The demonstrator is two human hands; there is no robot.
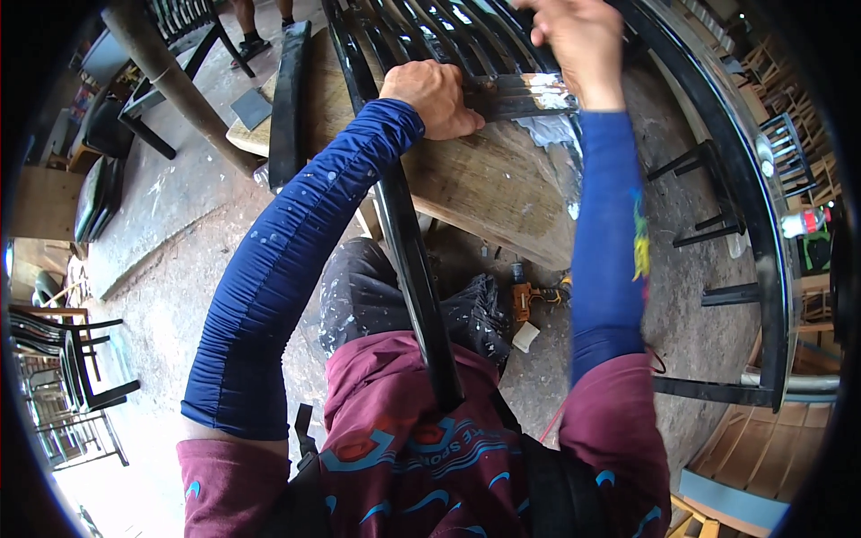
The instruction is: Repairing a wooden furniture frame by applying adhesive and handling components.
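Note:
A black slatted wooden chair frame (417, 309) lies across a plank worktop (484, 197), its long leg reaching down over my lap. My left hand (429, 100) presses round its crossrail (516, 103), fingers bent onto the wood. The rail has a pale, patchy stretch, with crumpled whitish material beneath it. My right hand (578, 49) is raised over the slats at the top edge, fingers curled and slightly blurred; whether anything is in them is unclear.
A separate black piece (287, 117) and grey pad (251, 108) lie at left, beside a slanted post (170, 81). Another person's legs (251, 31) stand behind. A cordless drill (522, 296) lies on the floor. Black chairs (81, 359) stand left; more furniture (762, 278) crowds the right.

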